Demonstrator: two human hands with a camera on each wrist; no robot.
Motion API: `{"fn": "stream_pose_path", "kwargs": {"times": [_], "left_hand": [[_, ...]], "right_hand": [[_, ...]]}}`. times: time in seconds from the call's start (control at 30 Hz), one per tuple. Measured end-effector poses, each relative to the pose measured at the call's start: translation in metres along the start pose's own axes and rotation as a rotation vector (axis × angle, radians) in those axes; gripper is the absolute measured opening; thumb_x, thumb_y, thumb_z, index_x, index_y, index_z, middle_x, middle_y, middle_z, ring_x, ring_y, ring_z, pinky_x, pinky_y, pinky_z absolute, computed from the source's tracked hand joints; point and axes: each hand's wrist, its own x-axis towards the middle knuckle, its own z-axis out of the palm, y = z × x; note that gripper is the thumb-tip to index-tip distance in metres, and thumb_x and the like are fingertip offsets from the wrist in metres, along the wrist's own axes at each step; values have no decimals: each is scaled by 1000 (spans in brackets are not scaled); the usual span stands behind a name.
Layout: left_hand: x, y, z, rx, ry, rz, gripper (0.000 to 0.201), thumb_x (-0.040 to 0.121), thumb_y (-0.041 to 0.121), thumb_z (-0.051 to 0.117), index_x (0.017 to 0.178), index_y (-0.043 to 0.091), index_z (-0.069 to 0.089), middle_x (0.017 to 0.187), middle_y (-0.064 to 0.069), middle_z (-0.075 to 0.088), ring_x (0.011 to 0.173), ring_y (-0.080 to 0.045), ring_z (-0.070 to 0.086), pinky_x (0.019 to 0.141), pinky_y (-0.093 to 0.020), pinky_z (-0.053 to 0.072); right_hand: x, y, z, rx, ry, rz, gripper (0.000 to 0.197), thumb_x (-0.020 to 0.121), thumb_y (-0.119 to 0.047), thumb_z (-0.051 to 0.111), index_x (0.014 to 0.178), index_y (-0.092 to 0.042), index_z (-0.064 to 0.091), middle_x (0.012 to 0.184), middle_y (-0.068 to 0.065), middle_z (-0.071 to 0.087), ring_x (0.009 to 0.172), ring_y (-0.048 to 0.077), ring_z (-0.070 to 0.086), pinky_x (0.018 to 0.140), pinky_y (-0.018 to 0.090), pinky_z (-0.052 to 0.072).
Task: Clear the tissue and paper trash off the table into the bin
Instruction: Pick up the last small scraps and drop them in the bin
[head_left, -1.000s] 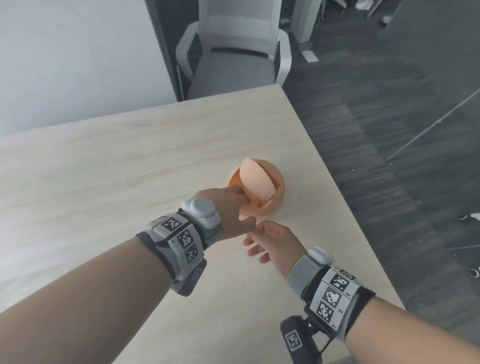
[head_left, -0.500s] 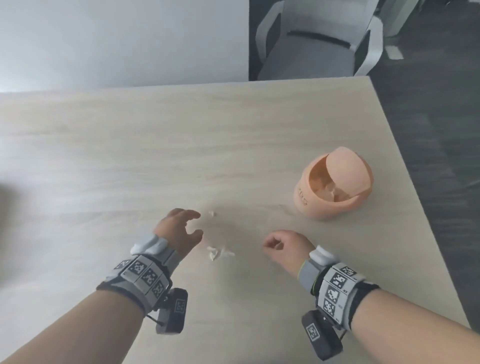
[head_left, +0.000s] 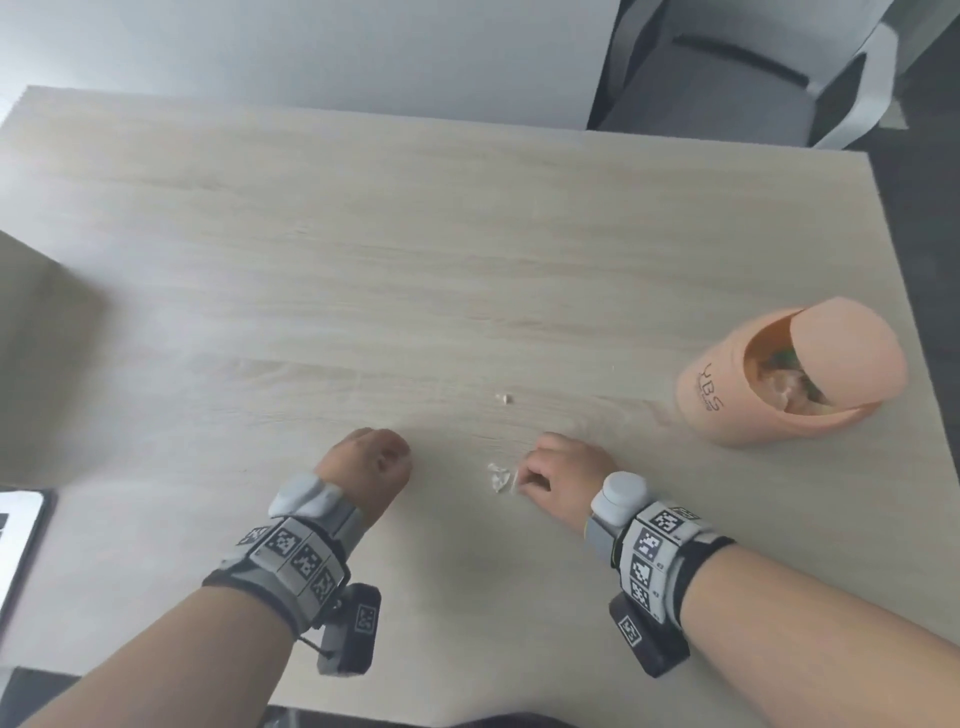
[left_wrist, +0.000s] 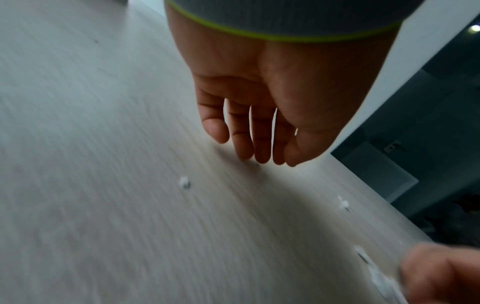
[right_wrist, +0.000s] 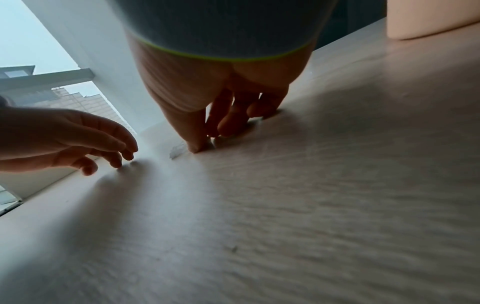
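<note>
Soft, even daylight fills the head view, with faint shadows on the pale worktop and wide-angle bending and smearing toward the left edge. Both wrist views are dimmer and streaked with motion blur. In the right wrist view a bright window backlights the right hand, which casts broad soft shadows.

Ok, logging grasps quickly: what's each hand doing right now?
Left hand: open, fingers straight, tips near the table, holding nothing.
Right hand: fingers at the tissue scrap; pinch cannot be told.
</note>
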Motion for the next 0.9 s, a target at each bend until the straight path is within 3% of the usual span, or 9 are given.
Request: {"fn": "stream_pose_path", "kwargs": {"times": [0.1,0.2,0.3,0.37,0.47,0.57,0.67,0.73,0.9], "left_hand": [[8,-23,-21,-27,71,-63,11,90,37,59,100,37,64,110,10,59,91,-9,61,72,-25,50],[15,-44,-34,67,172,-95,31,84,37,67,114,31,64,131,3,56,113,-22,56,95,-44,49],[22,-58,-42,197,125,-187,63,76,49,71,134,38,49,153,4,37,138,-31,37,108,-57,38],[27,-64,-43,235,86,-222,82,73,58,73,144,41,35,162,5,24,148,-31,21,113,-59,32],[32,-64,-45,271,42,-212,91,74,60,72,150,41,25,165,2,17,150,-32,14,114,-60,32],[33,-61,-48,300,20,-194,87,76,60,71,149,41,26,164,0,17,148,-33,16,113,-57,34],[33,-64,-48,322,33,-168,82,76,62,70,145,43,29,162,-1,21,143,-32,22,108,-56,41],[33,-66,-47,332,35,-154,79,76,62,69,142,44,29,161,-1,22,141,-31,23,106,-55,42],[34,-66,-47,337,11,-159,84,78,64,67,147,45,22,164,-1,13,147,-33,15,112,-56,36]], "right_hand": [[0,1,2,4,48,-74,3,80,-23,66,79,-23,69,93,-3,60,83,22,59,73,35,49],[1,-2,9,-5,61,-202,5,81,-18,62,79,-18,67,108,2,62,92,25,58,77,36,49],[8,-10,16,-47,40,-300,13,84,-21,52,80,-18,63,104,2,63,89,27,57,75,40,51],[15,-13,18,-67,7,-304,12,85,-19,50,83,-19,62,96,0,62,84,26,55,75,42,51],[23,-14,13,-97,-77,-186,11,92,-20,55,95,-18,65,100,0,63,94,26,55,88,41,47],[27,-13,1,-73,-88,-24,12,92,-24,56,97,-22,67,99,-5,61,99,20,57,86,32,45],[36,-9,-14,67,110,187,8,90,-27,63,93,-25,70,92,-10,62,88,12,58,76,26,42],[46,-9,-22,174,269,309,5,87,-30,67,88,-28,71,89,-12,67,80,9,62,73,26,49],[65,-16,-29,257,289,368,8,83,-41,69,85,-33,72,84,-16,70,79,6,65,75,31,56]]}}
